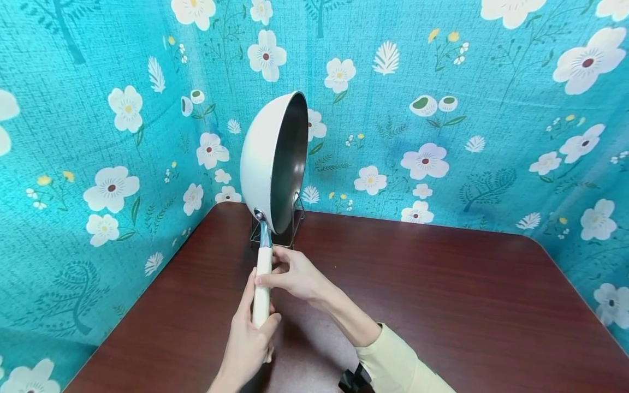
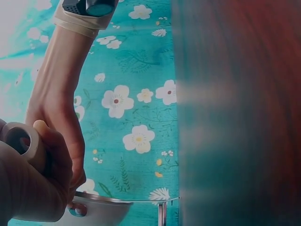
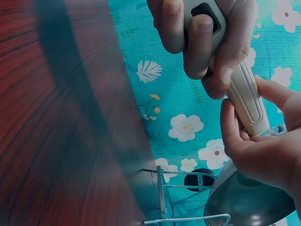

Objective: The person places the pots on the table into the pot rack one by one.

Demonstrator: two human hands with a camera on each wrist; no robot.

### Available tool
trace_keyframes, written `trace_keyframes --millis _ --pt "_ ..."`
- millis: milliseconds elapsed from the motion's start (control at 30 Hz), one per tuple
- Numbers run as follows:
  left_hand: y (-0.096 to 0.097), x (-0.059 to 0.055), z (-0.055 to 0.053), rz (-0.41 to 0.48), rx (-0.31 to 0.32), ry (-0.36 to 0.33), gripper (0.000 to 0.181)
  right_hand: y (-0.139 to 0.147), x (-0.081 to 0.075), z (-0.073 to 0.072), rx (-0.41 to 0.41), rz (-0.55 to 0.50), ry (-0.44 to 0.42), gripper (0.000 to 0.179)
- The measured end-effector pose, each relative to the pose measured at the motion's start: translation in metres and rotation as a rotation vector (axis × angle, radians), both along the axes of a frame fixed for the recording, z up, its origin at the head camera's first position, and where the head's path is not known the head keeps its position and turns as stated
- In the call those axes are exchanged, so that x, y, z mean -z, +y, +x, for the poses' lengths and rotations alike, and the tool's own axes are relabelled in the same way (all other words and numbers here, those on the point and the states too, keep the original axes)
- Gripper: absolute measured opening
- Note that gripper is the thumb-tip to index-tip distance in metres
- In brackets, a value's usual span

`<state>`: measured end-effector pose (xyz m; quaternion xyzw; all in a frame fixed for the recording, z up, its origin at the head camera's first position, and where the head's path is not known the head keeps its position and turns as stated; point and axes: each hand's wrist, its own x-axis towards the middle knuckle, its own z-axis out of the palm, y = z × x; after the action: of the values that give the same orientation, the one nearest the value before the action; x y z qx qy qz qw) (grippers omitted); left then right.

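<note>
A deep frying pan [image 1: 260, 158], white outside and dark inside, is held on edge with its opening facing right in the head view. My left hand [image 1: 245, 338] grips the rear of its cream handle [image 1: 262, 305], fingers wrapped round it in the right wrist view. Farther up, near the metal neck, my right hand [image 1: 300, 275] holds the handle between thumb and fingers. Beyond the hands a wire rack [image 1: 294, 229] stands on the table, and the pan's lower rim overlaps it. The handle's hollow end [image 2: 30, 143] shows in the left wrist view.
The dark red-brown table [image 1: 442, 295] extends to the right of the hands. A blue floral cloth [image 1: 373, 114] hangs behind it and along the left side. Through the rack in the right wrist view shows a dark oval thing [image 3: 200, 180].
</note>
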<state>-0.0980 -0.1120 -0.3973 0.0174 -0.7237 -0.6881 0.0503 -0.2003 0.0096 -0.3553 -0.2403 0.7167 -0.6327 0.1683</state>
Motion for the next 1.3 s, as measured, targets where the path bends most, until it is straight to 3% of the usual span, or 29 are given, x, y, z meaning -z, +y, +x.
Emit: trace_keyframes --millis 400,1300 --pt "0.003 -0.003 0.001 0.016 0.034 -0.057 0.092 0.005 0.003 0.0 -0.009 -0.034 -0.072 0.04" --pt "0.01 0.002 0.001 -0.034 0.089 -0.078 0.093 0.015 0.018 0.0 0.008 -0.068 -0.173 0.034"
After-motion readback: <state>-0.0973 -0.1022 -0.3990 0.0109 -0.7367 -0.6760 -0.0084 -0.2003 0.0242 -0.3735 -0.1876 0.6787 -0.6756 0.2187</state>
